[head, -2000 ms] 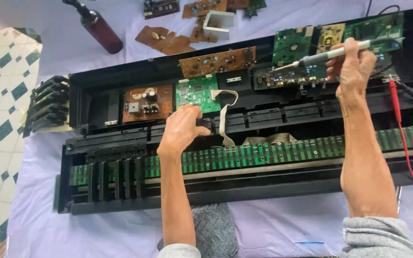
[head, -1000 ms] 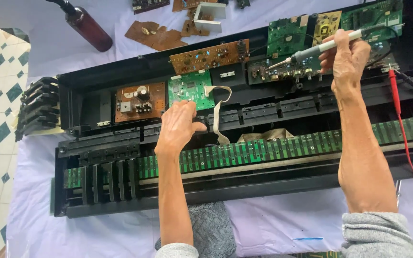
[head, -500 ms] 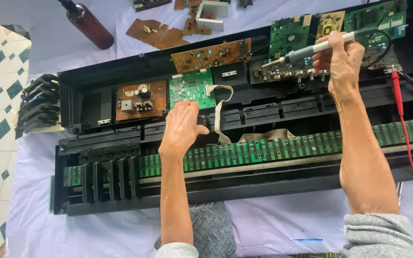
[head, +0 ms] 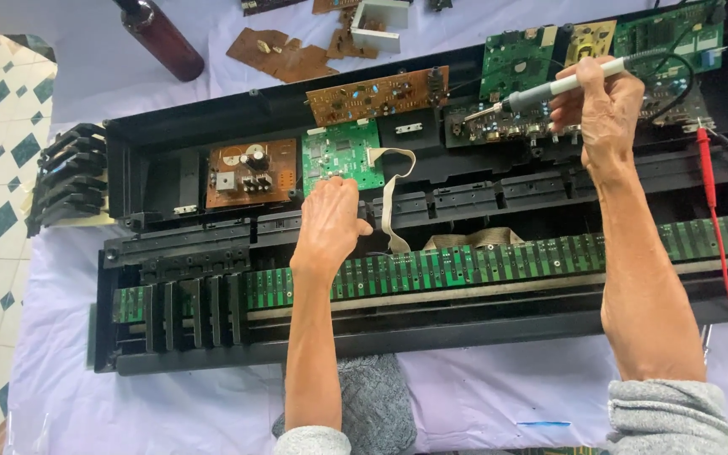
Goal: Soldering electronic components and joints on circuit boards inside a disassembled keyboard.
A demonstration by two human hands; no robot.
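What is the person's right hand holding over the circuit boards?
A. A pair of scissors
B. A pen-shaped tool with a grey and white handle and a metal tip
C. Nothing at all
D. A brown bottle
B: the right hand grips a slim pen-shaped tool whose metal tip points down at a circuit board in the open black case.
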